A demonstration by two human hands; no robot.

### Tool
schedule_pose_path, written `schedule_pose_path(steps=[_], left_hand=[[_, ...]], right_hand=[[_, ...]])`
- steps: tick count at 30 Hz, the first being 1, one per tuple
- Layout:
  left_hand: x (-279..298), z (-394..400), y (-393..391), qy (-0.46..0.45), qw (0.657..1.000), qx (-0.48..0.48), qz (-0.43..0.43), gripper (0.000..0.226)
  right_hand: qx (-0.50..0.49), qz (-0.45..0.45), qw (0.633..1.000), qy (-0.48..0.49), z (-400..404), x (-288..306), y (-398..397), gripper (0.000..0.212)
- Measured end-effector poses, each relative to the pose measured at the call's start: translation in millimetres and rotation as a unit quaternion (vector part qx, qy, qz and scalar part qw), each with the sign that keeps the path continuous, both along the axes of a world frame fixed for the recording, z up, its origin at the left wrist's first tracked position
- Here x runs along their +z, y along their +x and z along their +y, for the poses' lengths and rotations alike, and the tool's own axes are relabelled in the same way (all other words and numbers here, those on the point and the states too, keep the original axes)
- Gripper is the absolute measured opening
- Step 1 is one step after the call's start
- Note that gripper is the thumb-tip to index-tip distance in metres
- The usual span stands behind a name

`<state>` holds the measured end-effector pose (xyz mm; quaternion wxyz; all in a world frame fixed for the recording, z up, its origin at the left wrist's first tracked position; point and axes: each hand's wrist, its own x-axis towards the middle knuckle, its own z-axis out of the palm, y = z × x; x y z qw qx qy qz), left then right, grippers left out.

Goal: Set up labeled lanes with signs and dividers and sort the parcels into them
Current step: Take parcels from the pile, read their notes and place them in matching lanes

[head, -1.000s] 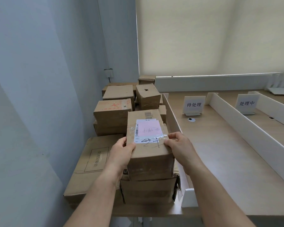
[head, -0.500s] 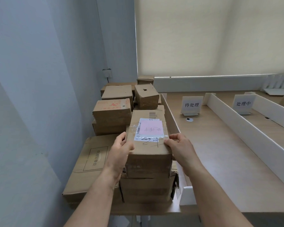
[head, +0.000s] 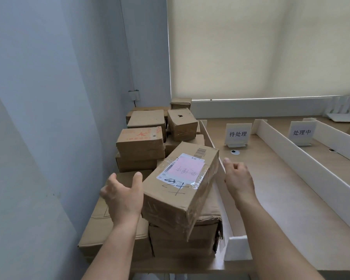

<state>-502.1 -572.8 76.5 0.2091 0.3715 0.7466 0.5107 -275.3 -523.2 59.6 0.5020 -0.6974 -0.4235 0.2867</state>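
The parcel with the pink label (head: 181, 181) now sits skewed on top of the taped carton (head: 185, 239) at the near end of the pile, its far end swung toward the right and its near corner jutting over the carton's front; a moment ago it lay square between both hands. The left hand (head: 122, 196) has come off it and hangs just beside its left face, fingers spread wide, the thumb close to or just touching the top edge, gripping nothing. The right hand (head: 237, 176) has pulled back to the right as well, clear of the parcel, its fingers loosely curled and holding nothing. Under and to the left lies a flat wide carton (head: 101, 231); behind it the other brown parcels (head: 141, 142) are stacked against the wall. Just right of the pile runs the first white divider (head: 220, 190), then a bare lane of the wooden table (head: 281, 199) with the sign reading 待处理 (head: 238, 133) at its far end. Beyond the second divider (head: 303, 160) stands the sign reading 处理中 (head: 301, 131).
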Motion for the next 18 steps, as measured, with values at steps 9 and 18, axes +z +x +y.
schedule_pose_path(steps=[9,18], left_hand=[[2.1,1.6,13.5,-0.016,0.998,-0.039,0.042,0.069],[3.7,37.0,-9.0,0.054,0.986,-0.141,-0.072,0.075]], right_hand=[[0.148,-0.005,0.989,0.014,53.4,17.7,-2.0,0.058],[-0.015,-0.097,0.995,-0.009,52.4,11.8,9.6,0.06]])
